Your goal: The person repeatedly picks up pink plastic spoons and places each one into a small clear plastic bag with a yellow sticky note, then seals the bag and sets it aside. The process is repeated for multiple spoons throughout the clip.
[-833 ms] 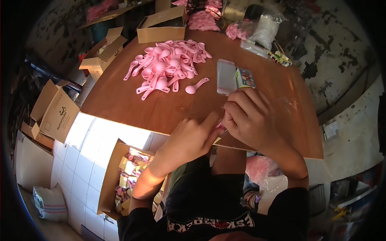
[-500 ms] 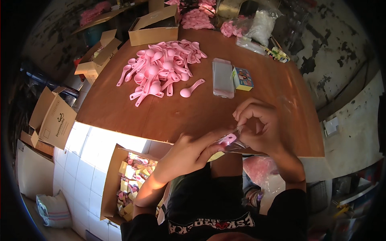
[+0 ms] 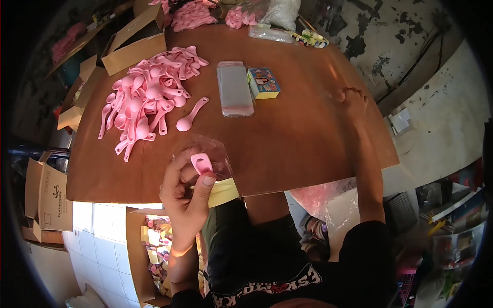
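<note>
My left hand [image 3: 182, 192] is closed on a clear plastic bag [image 3: 220, 154] above the table's near edge. Inside the bag is a pink spoon [image 3: 202, 164], of which only the handle end with its hole shows; a yellow card [image 3: 225, 192] sits by it. Thumb and fingers pinch the bag around the handle. Far to the right, my right hand [image 3: 354, 100] is over the table's right side, its fingers bent and blurred. Whether it holds anything is hard to see. A lone pink spoon [image 3: 191, 115] lies beyond the bag.
A heap of pink spoons [image 3: 136, 105] covers the table's left part. A stack of clear bags [image 3: 234, 90] lies beside a small blue-and-yellow box [image 3: 265, 84]. An open carton [image 3: 134, 49] stands at the back left. Below the table edge is a carton of packed pieces [image 3: 136, 241].
My right hand has let go of the bag and moved away to the right and farther out. My left hand has moved left with the bag and raised it upright. The view has shifted right.
</note>
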Available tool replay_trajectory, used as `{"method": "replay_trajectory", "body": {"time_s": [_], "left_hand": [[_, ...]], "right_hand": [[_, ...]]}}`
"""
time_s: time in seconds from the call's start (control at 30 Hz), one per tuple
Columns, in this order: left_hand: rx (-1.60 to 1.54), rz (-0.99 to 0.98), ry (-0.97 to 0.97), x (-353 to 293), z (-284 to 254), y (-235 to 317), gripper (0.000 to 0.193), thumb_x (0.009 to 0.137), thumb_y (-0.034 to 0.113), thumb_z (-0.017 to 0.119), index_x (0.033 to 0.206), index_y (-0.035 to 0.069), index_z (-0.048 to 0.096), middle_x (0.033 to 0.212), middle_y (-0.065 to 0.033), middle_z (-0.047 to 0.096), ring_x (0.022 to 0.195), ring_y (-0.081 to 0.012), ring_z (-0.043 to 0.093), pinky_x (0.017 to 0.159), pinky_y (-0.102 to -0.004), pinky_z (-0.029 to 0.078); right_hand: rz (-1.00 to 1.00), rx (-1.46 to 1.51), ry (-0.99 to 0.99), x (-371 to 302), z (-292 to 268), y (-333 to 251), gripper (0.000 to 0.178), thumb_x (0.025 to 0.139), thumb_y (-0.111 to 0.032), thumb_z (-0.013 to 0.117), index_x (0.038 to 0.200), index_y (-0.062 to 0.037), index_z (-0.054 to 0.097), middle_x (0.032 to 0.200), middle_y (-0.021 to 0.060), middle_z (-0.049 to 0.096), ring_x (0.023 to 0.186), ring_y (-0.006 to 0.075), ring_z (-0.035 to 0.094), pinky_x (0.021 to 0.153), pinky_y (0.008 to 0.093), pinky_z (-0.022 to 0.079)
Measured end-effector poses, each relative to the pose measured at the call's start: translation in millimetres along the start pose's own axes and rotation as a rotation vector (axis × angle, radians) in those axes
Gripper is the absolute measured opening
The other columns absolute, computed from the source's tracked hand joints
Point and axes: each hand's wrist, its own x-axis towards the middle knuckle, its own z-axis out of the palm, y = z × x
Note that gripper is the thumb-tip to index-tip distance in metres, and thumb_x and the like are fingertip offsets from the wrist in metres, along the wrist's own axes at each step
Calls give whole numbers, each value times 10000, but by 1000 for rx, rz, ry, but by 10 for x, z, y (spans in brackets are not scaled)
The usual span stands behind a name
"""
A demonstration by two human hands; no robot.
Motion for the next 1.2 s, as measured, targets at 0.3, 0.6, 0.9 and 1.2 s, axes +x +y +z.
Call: {"method": "replay_trajectory", "body": {"time_s": [0.3,0.6,0.9,1.2], "left_hand": [[-125,-91,-85,244,328,-118,173,942,57,669,1089,-25,627,925,-33,688,824,-56,612,718,-206,483],[-79,-78,-185,305,583,-229,498,854,111,779,1284,-23,567,1175,-112,653,1080,-186,639,938,-332,515],[212,142,-41,515,372,-200,780,744,127,840,1399,-4,438,1446,-177,443,1376,-297,410,1114,-421,357],[-16,-185,-176,494,314,-251,495,849,-21,741,1296,-30,530,987,-79,705,916,-119,670,799,-266,552]], "right_hand": [[-253,691,-31,-761,-187,-1640,318,851,-95,703,1158,-15,680,1198,88,668,1095,181,619,942,290,462],[-650,1134,-194,-997,20,-2644,171,914,-134,694,980,23,675,1006,85,681,919,146,652,813,274,517],[-818,964,152,-678,112,-2773,73,860,-54,716,870,18,725,838,89,700,823,146,651,761,281,498],[-405,1311,-417,-877,8,-2808,257,914,-152,679,1068,53,679,981,92,693,980,157,636,881,288,477]]}}
